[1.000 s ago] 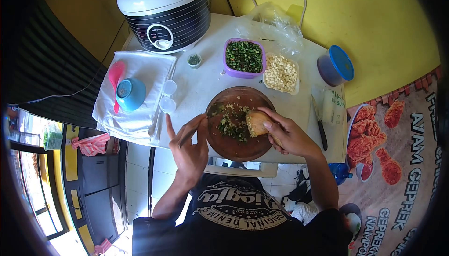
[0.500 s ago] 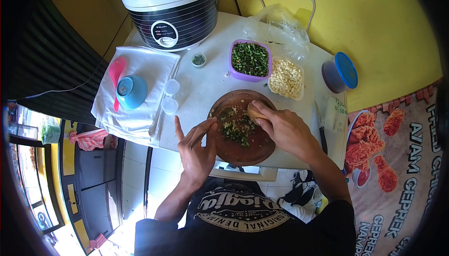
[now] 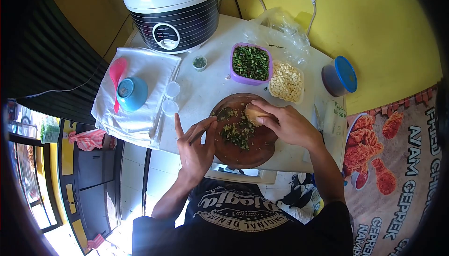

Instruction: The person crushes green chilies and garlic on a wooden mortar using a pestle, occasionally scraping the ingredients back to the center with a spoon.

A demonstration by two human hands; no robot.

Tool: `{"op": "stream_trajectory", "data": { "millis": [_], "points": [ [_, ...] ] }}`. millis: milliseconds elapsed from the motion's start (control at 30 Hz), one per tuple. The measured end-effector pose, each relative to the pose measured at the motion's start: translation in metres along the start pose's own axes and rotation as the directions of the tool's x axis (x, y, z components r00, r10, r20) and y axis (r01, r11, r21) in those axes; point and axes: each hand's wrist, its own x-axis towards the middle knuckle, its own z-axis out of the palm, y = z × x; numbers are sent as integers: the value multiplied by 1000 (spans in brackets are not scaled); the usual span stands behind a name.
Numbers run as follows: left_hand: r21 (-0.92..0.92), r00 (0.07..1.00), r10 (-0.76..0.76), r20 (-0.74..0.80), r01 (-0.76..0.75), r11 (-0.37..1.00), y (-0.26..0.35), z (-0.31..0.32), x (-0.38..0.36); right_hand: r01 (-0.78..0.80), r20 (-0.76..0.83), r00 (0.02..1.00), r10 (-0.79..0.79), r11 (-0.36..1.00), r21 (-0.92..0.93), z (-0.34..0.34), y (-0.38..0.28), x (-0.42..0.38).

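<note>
My right hand [image 3: 292,125] is closed around a tan pestle [image 3: 255,114], its lower end pressed into the mix in a round brown mortar [image 3: 245,155]. Chopped greens and pale crushed bits [image 3: 236,136] lie in the bowl. At the mortar's left rim, my left hand [image 3: 197,150] pinches what looks like a spoon [image 3: 227,112], whose head rests in the mix; the fingers hide most of its handle.
Behind the mortar stand a purple tub of chopped greens [image 3: 251,78] and a clear tub of pale chopped pieces [image 3: 286,82]. A rice cooker [image 3: 175,19], blue bowl [image 3: 132,93], pink spoon [image 3: 117,71] and small cups [image 3: 171,98] are leftward. A blue-lidded container [image 3: 345,74] and knife [image 3: 318,115] are rightward.
My right hand and the pestle have shifted slightly right and down. The mortar also appears a little lower and further right, as the view moves slightly. My left hand keeps its pinch.
</note>
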Motion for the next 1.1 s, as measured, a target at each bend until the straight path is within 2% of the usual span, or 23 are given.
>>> {"op": "stream_trajectory", "data": {
  "millis": [33, 100, 133, 200, 233, 300, 333, 433, 467, 500, 533, 600, 633, 667, 733, 800, 867, 900, 1000, 1033, 1100],
  "points": [
    [1, 1000, 2, 3, -2, 1000, 1, 0, 0, -1, -2, 1000, 1, 1000, 3, 0, -2, -1],
    [-8, 999, -19, 37, 19, 1000, 3, -1, 0, 9, -8, 1000, -11, 987, -157, 2, -11, -5],
    [-8, 999, -20, 39, 20, 1000, 4, 0, 0, 8, -6, 1000, -9, 988, -156, 4, -13, -6],
    [-17, 999, -22, 43, 23, 1000, 3, 0, 0, -3, -56, 998, -14, 953, -303, 10, -16, -6],
    [-14, 999, -27, 45, 28, 1000, 2, 0, 0, -2, -50, 999, -14, 954, -300, 14, -26, -6],
    [-3, 998, -7, 65, 7, 1000, 1, -1, 1, -150, -20, 986, 163, 846, -512, 16, -49, -6],
    [-1, 998, -9, 63, 9, 1000, 1, -1, 2, -147, -18, 987, 161, 846, -513, 15, -47, -5],
    [2, 996, -53, 71, 53, 999, 2, -2, 3, -104, 5, 993, 118, 892, -439, 6, -23, 1],
    [1, 996, -48, 70, 48, 999, 2, -2, 4, -24, 6, 1000, 26, 974, -226, 4, -6, 4],
    [0, 996, -46, 73, 46, 999, 2, -2, 2, 61, -10, 998, -61, 998, 2, 3, -2, 5],
    [1, 996, -46, 71, 46, 999, 1, -2, 1, 63, -10, 998, -63, 998, 0, 3, -2, 3],
    [-14, 997, 12, 78, -11, 1000, -1, 0, -1, 25, 47, 999, -22, 999, -48, 3, -7, -1],
    [-15, 997, 8, 83, -7, 1000, -1, 0, -1, 122, -41, 991, -127, 987, -101, 12, -2, -2],
    [-14, 997, 11, 83, -10, 1000, 0, 0, -1, 116, -38, 992, -121, 988, -97, 17, -6, -5],
    [-11, 996, 13, 85, -12, 1000, -1, 0, 0, -42, -84, 996, 12, 927, -373, 23, -25, -8],
    [-14, 996, 6, 88, -5, 1000, -1, 0, 0, -56, -80, 997, 23, 896, -440, 30, -39, -8],
    [-2, 997, 8, 82, -7, 1000, 0, -2, 3, -95, -141, 990, 20, 828, -553, 40, -46, -8],
    [6, 996, 10, 88, -10, 1000, 1, -4, 2, -98, -144, 989, 21, 831, -548, 38, -44, -7],
    [8, 999, -2, 44, 1, 1000, 2, -8, 3, 11, 19, 1000, -8, 984, -178, 3, -20, 1],
    [4, 999, -12, 34, 12, 1000, 1, -9, 2, 43, -10, 999, -43, 999, -25, 3, -10, 3],
    [5, 999, -14, 36, 13, 1000, 2, -12, 4, 59, -19, 998, -60, 998, -38, 4, -6, 3]
  ]
}}
